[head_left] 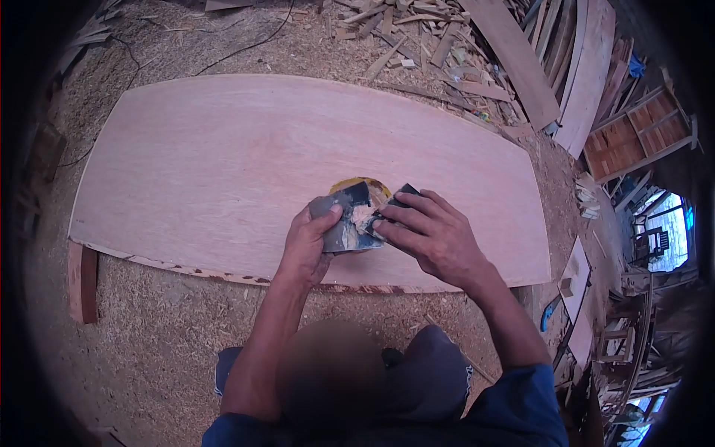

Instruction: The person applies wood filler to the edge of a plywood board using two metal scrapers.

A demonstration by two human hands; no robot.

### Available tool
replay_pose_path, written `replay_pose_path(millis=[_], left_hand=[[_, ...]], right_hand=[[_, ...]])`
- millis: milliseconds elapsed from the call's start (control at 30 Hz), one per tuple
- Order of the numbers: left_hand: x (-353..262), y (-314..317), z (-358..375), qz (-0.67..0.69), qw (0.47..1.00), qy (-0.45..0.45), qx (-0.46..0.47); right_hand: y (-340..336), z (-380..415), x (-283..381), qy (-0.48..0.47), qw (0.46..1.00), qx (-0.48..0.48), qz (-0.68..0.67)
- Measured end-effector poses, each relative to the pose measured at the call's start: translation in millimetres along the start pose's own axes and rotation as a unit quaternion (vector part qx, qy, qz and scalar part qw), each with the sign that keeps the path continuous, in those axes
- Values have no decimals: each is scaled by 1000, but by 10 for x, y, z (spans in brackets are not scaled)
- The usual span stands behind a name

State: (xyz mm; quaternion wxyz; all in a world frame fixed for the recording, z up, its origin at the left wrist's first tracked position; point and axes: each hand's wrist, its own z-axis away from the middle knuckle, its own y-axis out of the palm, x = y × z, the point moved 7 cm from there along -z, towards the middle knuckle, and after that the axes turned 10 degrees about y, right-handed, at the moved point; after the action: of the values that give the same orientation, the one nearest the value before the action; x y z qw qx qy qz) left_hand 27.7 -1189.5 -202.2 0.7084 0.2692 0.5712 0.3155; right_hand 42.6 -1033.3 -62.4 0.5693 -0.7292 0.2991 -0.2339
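Observation:
My left hand [307,238] is closed on a flat dark scraper [335,235], its thumb pressed on the top face. A lump of pale putty [363,217] lies on that scraper. Held in my right hand [436,235] is a smaller dark scraper [407,191], its edge against the putty. Beneath both hands a round yellow-rimmed container [344,183] shows in part; my hands and the scrapers hide the rest. It stands on a large pale plywood panel [201,171] with curved long edges.
A wooden block [83,283] supports the panel's near left corner. Sawdust and shavings [171,320] cover the ground. Scrap wood [439,45] is heaped beyond the panel, with long boards [521,67] at the right. A slatted wooden frame [639,134] stands farther right.

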Motion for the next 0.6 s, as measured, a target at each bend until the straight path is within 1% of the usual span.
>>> replay_pose_path(millis=[67, 167, 233, 300, 333, 433, 533, 600], left_hand=[[50, -19, -34, -10, 1000, 4, -3], [153, -64, -68, -40, 999, 5, -18], [256, -15, -36, -73, 997, -25, -26], [393, -4, -80, -73, 997, -12, 6], [416, 26, -64, -74, 997, -19, 4], [409, 19, -98, -81, 997, -20, -7], [418, -27, -139, -81, 997, -15, -5], [419, -28, -151, -77, 997, -7, 1]], right_hand=[[26, 6, -13, -30, 999, 31, 1], [44, 71, -20, -40, 995, 89, -11], [29, 152, -66, -27, 991, 129, -31], [13, 283, -182, -9, 984, 165, -61], [6, 391, -247, 2, 981, 168, -100], [-40, 857, -537, 89, 946, 219, -220], [-32, 1550, -950, 223, 894, 186, -342], [-11, 2115, -1209, 329, 872, 174, -319]])
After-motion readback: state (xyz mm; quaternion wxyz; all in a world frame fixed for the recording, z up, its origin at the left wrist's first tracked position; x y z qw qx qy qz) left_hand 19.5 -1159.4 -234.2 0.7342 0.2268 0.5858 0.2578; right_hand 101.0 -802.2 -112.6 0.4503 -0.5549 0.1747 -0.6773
